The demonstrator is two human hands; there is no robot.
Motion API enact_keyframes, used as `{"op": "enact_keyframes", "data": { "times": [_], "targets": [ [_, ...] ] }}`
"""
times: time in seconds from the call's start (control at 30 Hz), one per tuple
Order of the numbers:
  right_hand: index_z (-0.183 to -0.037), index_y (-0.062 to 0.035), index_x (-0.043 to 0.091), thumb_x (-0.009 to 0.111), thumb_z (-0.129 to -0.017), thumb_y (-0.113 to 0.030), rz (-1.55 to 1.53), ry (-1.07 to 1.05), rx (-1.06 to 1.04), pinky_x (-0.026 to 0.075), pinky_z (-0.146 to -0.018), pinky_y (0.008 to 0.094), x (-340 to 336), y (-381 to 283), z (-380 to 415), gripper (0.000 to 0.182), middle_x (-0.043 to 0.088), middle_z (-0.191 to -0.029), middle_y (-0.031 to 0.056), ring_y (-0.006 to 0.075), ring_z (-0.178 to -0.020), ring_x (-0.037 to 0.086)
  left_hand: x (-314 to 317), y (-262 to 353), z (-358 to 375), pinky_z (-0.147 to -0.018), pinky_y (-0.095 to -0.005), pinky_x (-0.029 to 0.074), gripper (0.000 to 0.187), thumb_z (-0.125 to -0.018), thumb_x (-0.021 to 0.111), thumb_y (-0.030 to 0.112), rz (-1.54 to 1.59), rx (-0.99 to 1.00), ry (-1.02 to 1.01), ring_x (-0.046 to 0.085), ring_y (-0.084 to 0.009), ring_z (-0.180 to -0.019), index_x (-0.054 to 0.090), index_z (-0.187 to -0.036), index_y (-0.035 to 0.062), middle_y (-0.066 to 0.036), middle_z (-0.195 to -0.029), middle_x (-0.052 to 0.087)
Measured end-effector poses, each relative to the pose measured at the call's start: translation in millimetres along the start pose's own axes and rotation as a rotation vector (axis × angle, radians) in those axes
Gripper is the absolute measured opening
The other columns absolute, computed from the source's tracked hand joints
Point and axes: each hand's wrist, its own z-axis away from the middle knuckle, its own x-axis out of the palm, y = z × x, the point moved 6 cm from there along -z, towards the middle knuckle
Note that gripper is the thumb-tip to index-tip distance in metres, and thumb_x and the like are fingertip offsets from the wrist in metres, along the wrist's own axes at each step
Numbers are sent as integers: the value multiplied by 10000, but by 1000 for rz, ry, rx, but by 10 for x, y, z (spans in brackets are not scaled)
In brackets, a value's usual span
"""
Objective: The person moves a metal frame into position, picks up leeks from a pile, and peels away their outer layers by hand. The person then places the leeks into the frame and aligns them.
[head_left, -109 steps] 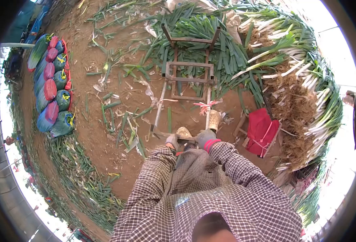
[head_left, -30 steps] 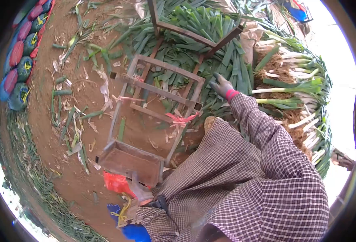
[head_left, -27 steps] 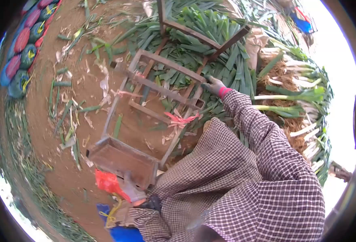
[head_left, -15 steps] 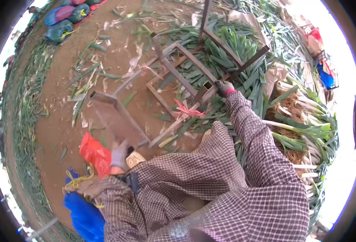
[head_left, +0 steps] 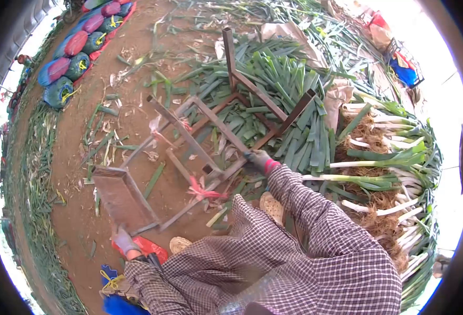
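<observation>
A rusty metal frame with upright legs lies in front of me, a shallow metal tray joined to its left end. My right hand, in a dark glove with a pink cuff, is closed around a bar of the frame. At the tray's near corner my left hand, in a pale glove, grips the edge; its fingertips are partly hidden. A red plastic bag lies beside my left hand. Pink ties are knotted on the frame's bars.
Cut leek leaves pile beyond the frame. Leeks with roots lie in a long heap on my right. Stuffed net bags line the far left. Blue netting lies near my left sleeve. My shoes show below the frame.
The frame and tray have come left and closer to me, with both hands moving along with them. The view has shifted, showing more net bags at the far left.
</observation>
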Motion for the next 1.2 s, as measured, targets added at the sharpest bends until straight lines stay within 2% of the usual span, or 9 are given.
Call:
{"op": "enact_keyframes", "data": {
  "times": [0.03, 0.17, 0.37, 0.43, 0.5, 0.73, 0.93, 1.03, 1.2],
  "targets": [
    [-1146, -17, 649, 658, -936, -214, -67, 7, 233, 551, -746, 309, 244, -483, 627, 288, 704, -936, 93, 201, -830, 691, -50, -40, -3, -817, -325, 494, 386, -852, 612, 50, 28, -7, 50, 611, -186, -923, 630, -1226, -41, -78, -1102, 674],
    [-1225, -59, 623, 688, -911, -384, 193, -212, 382, 583, -756, 375, 142, -644, 598, 457, 717, -990, 103, 227, -866, 703, 27, 262, 219, -836, -325, 494, 393, -857, 610, 54, 115, -42, 44, 616, -194, -949, 623, -1235, -52, -98, -1142, 672],
    [-1169, 13, 642, 667, -926, -381, 199, -298, 401, 601, -716, 365, 105, -835, 604, 464, 718, -1054, 147, 249, -822, 716, 173, 530, 462, -893, -325, 472, 421, -847, 614, 73, -12, 123, 14, 616, -225, -989, 610, -1241, -74, -146, -1169, 670],
    [-1109, 24, 668, 680, -919, -373, 504, -377, 205, 594, -689, 362, 54, -761, 344, 441, 722, -999, 140, 238, -790, 710, 201, 516, 444, -810, -314, 490, 412, -854, 610, 49, -78, 107, 16, 613, -185, -922, 608, -1253, -55, -95, -1097, 668],
    [-1005, 39, 699, 727, -888, -363, 258, -219, 362, 579, -642, 346, 49, -702, 398, 420, 720, -893, 126, 215, -732, 697, 230, 519, 424, -811, -315, 490, 405, -850, 613, 52, -112, 88, 23, 616, -191, -917, 613, -1240, -58, -102, -1086, 670],
    [-944, -13, 708, 736, -877, -365, 129, -232, 299, 560, -608, 331, 39, -498, 309, 359, 707, -829, 86, 177, -691, 679, 167, 691, 570, -841, -350, 491, 395, -858, 610, 96, -55, 92, 12, 632, -243, -901, 619, -1215, -72, -157, -1082, 691],
    [-880, -63, 741, 755, -847, -341, 97, -20, 233, 525, -549, 319, 102, -574, 518, 280, 684, -737, 49, 157, -599, 631, 202, 830, 603, -841, -381, 511, 409, -917, 586, 154, -252, 172, -57, 630, -261, -930, 595, -1276, -41, -166, -1088, 682],
    [-960, -3, 713, 714, -898, -315, 360, -82, 102, 557, -548, 325, 96, -393, 191, 318, 703, -863, 78, 148, -631, 672, 189, 757, 542, -906, -390, 501, 421, -932, 582, 171, -166, 105, -68, 622, -268, -1015, 584, -1294, -42, -191, -1214, 649],
    [-859, -45, 677, 745, -870, -293, 2, -72, 316, 488, -530, 334, 133, -619, 558, 257, 602, -704, 45, 161, -609, 604, 120, 622, 316, -852, -384, 520, 392, -969, 562, 190, -262, 119, -49, 612, -261, -1027, 586, -1304, -14, -157, -1245, 636]
  ]
}}
